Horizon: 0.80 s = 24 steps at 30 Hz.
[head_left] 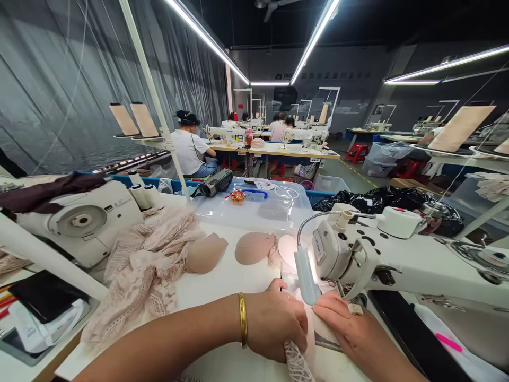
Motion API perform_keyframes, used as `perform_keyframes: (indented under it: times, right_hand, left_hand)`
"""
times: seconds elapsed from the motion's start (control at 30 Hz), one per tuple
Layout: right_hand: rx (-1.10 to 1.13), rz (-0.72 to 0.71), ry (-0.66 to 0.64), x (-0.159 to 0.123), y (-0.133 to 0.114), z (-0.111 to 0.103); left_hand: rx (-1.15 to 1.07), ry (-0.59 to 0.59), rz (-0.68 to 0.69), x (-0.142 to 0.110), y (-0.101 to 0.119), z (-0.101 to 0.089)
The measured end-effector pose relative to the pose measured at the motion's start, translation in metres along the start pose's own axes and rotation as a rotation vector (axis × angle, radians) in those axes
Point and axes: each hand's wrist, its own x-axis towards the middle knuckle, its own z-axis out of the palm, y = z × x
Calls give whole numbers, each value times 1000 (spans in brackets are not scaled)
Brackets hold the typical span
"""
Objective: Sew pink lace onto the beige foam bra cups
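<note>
My left hand, with a gold bangle on its wrist, is closed with curled fingers around pale pink lace fabric. My right hand lies on the machine bed, fingers stretched out and flat on the same pale piece, close to the sewing area. A white sewing machine stands just beyond that hand. Its small grey lamp lights the spot and partly hides the needle area. Beyond my left hand, two beige molded bra cups lie on the white table, the left one against a lace heap.
A clear plastic bin lid at the back holds a dark speaker-like cylinder and a red-gold bundle. Another sewing machine stands left. A thread stand pole rises nearby. A person in white sits farther off.
</note>
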Motion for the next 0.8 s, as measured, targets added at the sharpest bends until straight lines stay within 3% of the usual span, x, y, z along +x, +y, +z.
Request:
perform_keyframes:
  times: [0.27,0.43,0.67,0.8]
  right_hand:
    - [-36,0,37,-1,9,6]
    - [-6,16,-7,-5,14,8]
    - [-122,58,12,-14,11,17]
    - [-138,1,4,-18,15,19]
  left_hand:
    - [30,27,23,3,-6,0]
    - [8,53,40,3,-9,2]
    - [-17,-10,-8,4,-7,-4]
    - [-25,9,-5,5,-10,-7]
